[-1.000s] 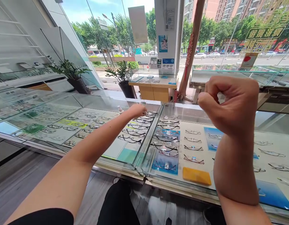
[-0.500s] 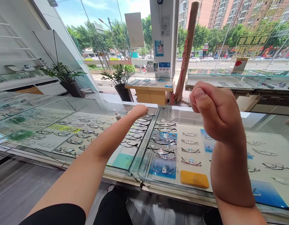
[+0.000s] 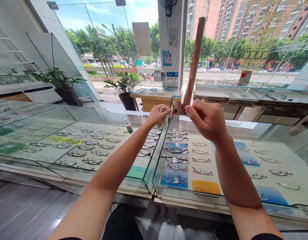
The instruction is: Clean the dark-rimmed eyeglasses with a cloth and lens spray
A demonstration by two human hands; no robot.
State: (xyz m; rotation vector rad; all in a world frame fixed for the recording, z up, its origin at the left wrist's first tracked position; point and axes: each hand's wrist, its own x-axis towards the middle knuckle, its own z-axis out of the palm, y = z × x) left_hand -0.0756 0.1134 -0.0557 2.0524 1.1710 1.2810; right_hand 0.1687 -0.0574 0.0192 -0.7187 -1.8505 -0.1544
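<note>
My left hand (image 3: 157, 115) is closed around a pair of dark-framed glasses (image 3: 171, 111), held upright above the joint between two glass display cases. A pale, crumpled cloth (image 3: 162, 123) also shows at its fingers. To the right, my right hand (image 3: 206, 118) hovers over the right-hand case with its fingers curled and its thumb stretched toward the glasses. A gap separates that thumb from the frame, and the inside of the hand is hidden. Left of my left forearm stands a small white spray bottle (image 3: 128, 126) on the glass.
Rows of eyeglasses (image 3: 176, 150) lie inside the left case (image 3: 111, 115) and the right case (image 3: 276, 133). A yellow block (image 3: 206, 187) sits near the right case's front edge. Beyond are potted plants (image 3: 126, 96), a wooden counter (image 3: 154, 101) and a leaning wooden post (image 3: 194, 63).
My right hand has moved away from me, down and left, toward my left hand. The glasses in my left hand have come into view, and my left hand has shifted slightly right.
</note>
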